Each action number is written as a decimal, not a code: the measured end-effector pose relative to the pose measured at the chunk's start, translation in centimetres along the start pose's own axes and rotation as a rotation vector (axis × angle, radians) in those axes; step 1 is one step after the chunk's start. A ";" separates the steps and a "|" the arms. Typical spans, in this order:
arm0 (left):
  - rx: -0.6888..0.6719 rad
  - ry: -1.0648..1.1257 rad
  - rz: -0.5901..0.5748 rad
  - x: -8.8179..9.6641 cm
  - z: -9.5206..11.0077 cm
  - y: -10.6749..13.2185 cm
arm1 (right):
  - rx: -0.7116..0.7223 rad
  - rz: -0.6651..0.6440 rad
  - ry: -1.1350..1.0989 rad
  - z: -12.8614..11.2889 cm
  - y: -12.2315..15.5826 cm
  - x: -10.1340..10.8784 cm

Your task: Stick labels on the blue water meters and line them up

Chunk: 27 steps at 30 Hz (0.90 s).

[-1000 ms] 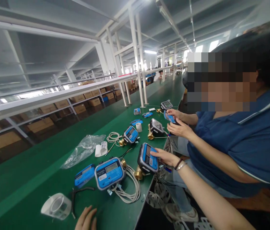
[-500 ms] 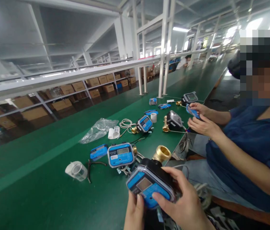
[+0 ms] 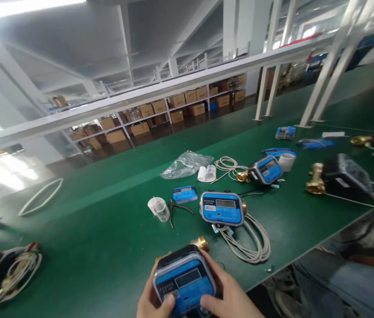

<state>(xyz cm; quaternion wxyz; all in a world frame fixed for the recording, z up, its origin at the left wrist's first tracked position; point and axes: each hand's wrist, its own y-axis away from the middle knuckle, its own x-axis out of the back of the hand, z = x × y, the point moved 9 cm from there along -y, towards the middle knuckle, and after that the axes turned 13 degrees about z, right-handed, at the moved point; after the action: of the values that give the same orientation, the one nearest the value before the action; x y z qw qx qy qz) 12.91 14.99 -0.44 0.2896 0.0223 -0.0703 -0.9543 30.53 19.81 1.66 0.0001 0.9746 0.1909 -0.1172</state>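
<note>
Blue-faced meter [image 3: 185, 285], one, gripped in two hands over the near part of the green surface [image 3: 107, 234].
Green surface: long, bearing the loose items; whether the gripped meter touches it cannot be told. Gripped meter: face tilted up, brass fitting [image 3: 202, 243] showing behind its top right; left hand [image 3: 152, 298] with fingers wrapped on its left side, right hand [image 3: 231, 293] with fingers wrapped on its right side, both thumbs pressed to the front. Second meter [image 3: 222, 210]: just beyond, grey cable [image 3: 260, 247] coiled at its right. Plastic bag [image 3: 187, 164]: clear, crumpled, farther back. Third meter [image 3: 268, 170]: behind and right of the second. Blue panel [image 3: 185, 194]: flat, left of the second meter. Dark V-shaped tool [image 3: 181, 206]: just in front of the panel. Clear roll [image 3: 162, 211]: beside the tool.
</note>
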 end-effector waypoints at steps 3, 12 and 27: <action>-0.029 0.034 -0.032 -0.2 0.5 -0.5 | -0.003 0.005 0.084 0.4 -1.2 0.3; -0.679 -0.764 0.024 -1.8 11.8 -9.7 | -0.028 0.151 0.548 -1.3 -4.0 4.5; -0.694 -0.202 -0.064 -5.5 17.0 -5.1 | 1.003 0.591 0.684 -16.0 -6.0 -2.7</action>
<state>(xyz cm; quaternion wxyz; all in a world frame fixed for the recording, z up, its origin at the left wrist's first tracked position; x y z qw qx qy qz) 13.27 24.28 15.68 0.2414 -0.1694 0.2302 -0.9274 29.53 25.04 18.14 -0.4808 0.8501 -0.1722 0.1284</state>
